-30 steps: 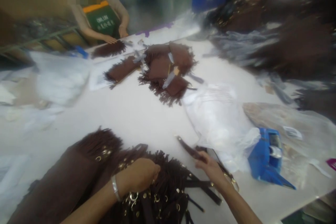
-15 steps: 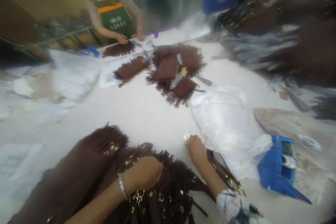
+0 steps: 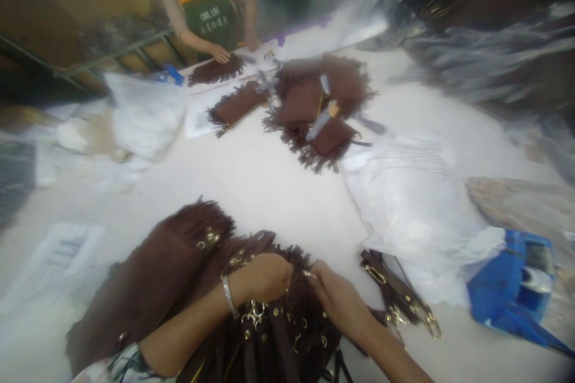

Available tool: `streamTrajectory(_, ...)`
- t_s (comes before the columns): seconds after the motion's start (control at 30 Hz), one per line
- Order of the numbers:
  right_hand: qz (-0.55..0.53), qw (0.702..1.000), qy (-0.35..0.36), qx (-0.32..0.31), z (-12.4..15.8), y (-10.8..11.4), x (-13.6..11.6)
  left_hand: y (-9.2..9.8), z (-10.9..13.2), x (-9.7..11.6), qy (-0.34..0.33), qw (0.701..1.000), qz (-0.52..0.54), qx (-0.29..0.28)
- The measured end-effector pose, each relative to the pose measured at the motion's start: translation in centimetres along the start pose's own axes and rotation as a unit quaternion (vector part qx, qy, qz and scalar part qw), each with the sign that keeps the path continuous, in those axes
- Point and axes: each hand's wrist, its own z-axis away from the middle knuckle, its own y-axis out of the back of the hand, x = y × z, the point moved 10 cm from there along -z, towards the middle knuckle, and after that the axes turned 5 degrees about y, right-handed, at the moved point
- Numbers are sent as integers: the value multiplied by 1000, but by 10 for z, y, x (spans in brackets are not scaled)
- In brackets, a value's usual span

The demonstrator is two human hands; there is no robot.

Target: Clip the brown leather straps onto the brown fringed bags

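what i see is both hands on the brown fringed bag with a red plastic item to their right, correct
Not quite. The head view shows the plastic item is blue, not red. The left hand and right hand are on the brown fringed bag, with it to their right.

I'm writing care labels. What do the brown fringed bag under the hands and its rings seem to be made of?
The fringed bag: matte brown with a soft nap and cut fringe, probably suede or faux suede. The rings: gold-toned metal, glossy, judging by bright glints; blur leaves plating uncertain.
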Motion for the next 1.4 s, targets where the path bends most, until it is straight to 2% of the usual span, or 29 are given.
streamTrajectory(0.13,-28,999,22,5,15,-14,-31,-2,-1,0,-7,1000,0,-2)
streamTrajectory(0.2,-63,997,36,7,19,-20,-39,-4,-1,-1,-5,1000,-6,-7)
streamTrajectory(0.37,-120,992,22,28,27,-21,-34,-6,1,-3,-22,1000,0,-16)
streamTrajectory(0.47,-117,992,32,40,30,-16,-38,-6,4,-2,-44,999,3,-14)
streamTrajectory(0.57,-83,994,49,42,31,-14,-47,-6,5,-1,-49,999,-2,-14)
streamTrajectory(0.73,-36,997,22,68,29,-19,-44,-7,3,-2,-41,999,-14,-8)
streamTrajectory(0.83,75,993,48,78,28,-27,-45,-7,2,-1,-52,998,-26,2)
streamTrajectory(1.0,231,969,72,47,25,-46,-48,-8,1,1,-59,998,-28,11)
streamTrajectory(1.17,232,972,26,26,21,-43,-49,-6,2,-3,-53,999,-5,8)
streamTrajectory(1.4,104,993,-55,-28,20,-38,-45,-9,1,-6,-60,997,37,-42)
